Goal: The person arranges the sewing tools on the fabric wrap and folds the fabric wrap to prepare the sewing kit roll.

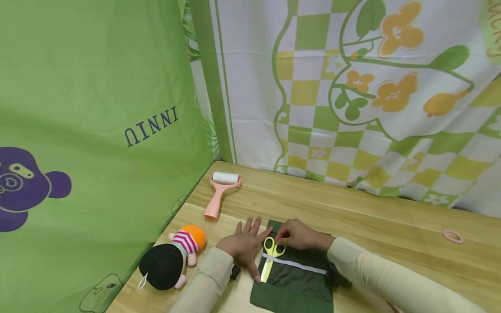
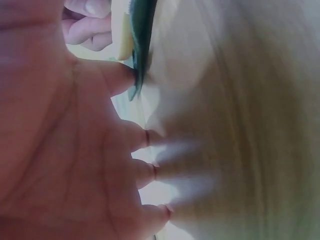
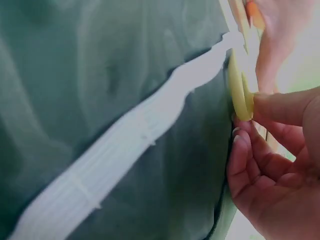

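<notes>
The right hand (image 1: 299, 234) pinches the scissors (image 1: 271, 251); the left hand (image 1: 244, 245) spreads wide, touching the cloth (image 1: 293, 289). Scissors sit at its ten o'clock, under the strap (image 1: 299, 264); probably light and stiff, best held by the handle (image 3: 238, 96).

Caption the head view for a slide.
Right grip pinches scissors under a strap on green cloth; left grip spread at its edge.

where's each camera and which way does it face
Head: on the head, facing forward and down at the table; sleeves, left hand, right hand show.
Left wrist: on that wrist, facing past the palm at table and green fabric; both hands partly show.
Right wrist: on that wrist, facing across the fabric; both hands partly show, right pinching scissors.
Head and right wrist views share scissors and white strip.
</notes>
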Motion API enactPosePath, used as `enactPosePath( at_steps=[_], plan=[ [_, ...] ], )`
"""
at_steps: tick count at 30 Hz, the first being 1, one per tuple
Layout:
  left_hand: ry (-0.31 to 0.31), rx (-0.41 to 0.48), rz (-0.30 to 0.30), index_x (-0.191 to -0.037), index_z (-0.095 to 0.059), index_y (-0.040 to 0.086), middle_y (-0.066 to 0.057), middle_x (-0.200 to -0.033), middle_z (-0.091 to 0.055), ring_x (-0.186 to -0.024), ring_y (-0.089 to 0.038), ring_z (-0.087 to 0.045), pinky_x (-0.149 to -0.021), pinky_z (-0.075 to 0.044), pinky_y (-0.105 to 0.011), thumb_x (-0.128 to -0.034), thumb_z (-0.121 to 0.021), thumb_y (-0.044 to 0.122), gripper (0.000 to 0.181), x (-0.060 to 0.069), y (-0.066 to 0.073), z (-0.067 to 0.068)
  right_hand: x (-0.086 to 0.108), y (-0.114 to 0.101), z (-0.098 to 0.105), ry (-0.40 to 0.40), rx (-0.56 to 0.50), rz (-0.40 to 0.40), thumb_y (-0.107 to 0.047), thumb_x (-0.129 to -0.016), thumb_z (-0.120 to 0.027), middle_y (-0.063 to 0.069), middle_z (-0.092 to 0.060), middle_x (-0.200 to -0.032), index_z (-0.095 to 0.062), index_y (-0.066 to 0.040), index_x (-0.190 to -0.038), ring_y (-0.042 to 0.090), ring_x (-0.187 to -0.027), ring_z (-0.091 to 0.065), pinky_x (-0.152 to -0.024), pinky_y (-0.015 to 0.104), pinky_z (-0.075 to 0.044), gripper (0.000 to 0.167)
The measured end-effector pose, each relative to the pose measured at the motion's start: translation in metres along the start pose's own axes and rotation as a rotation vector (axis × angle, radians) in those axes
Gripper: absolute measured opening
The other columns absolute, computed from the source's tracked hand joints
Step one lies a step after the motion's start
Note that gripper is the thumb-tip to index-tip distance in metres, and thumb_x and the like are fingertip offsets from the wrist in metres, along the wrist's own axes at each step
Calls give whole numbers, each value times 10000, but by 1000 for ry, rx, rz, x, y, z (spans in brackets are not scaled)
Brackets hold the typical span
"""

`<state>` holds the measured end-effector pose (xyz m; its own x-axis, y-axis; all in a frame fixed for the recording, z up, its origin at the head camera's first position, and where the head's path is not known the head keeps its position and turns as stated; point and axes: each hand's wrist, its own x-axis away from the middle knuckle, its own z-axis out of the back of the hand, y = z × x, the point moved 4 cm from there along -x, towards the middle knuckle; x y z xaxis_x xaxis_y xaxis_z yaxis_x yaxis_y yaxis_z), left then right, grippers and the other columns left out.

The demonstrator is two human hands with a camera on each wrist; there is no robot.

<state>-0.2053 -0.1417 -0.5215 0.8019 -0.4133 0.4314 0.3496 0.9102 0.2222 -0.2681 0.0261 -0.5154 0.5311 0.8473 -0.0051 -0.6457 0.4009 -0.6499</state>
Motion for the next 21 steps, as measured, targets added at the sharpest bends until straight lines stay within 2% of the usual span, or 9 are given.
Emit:
enactPosePath(
  at_steps=[8, 15, 19, 21],
  plan=[
    [-5, 18, -4, -1630, -10, 299, -179, -1683, 136, -1555, -422, 113, -1233, -46, -647, -570, -867, 679, 1416, 0, 0, 5, 6, -1, -1, -23, -37, 31, -72, -910, -705, 36, -730, -897, -778, -65, -957, -24, -787, -620, -704, 176, -521, 87],
    [-17, 46, -11, -1629, -11, 305, -160, -1681, 167, -1552, -408, 147, -1232, -9, -648, -632, -810, 717, 1343, -2, -2, 5, 8, -2, -2, -42, -52, 54, 3, -890, -681, 67, -702, -929, -771, -41, -1037, 45, -825, -631, -717, 182, -522, 179],
    [-8, 73, -16, -1633, -36, 275, -174, -1678, 162, -1548, -423, 144, -1223, 1, -663, -667, -788, 717, 1301, -3, 1, 5, 13, 0, 7, 1, -68, -23, -53, -929, -654, 113, -716, -1018, -681, 29, -1221, 122, -901, -668, -753, 223, -539, 304],
    [40, 78, 6, -1635, -77, 225, -189, -1685, 102, -1556, -428, 95, -1227, -30, -660, -680, -763, 738, 1283, -4, 2, 3, 21, 2, 22, 55, -41, -53, -88, -946, -645, 135, -717, -1048, -655, 43, -1247, 181, -927, -683, -760, 258, -558, 329]
  ],
)
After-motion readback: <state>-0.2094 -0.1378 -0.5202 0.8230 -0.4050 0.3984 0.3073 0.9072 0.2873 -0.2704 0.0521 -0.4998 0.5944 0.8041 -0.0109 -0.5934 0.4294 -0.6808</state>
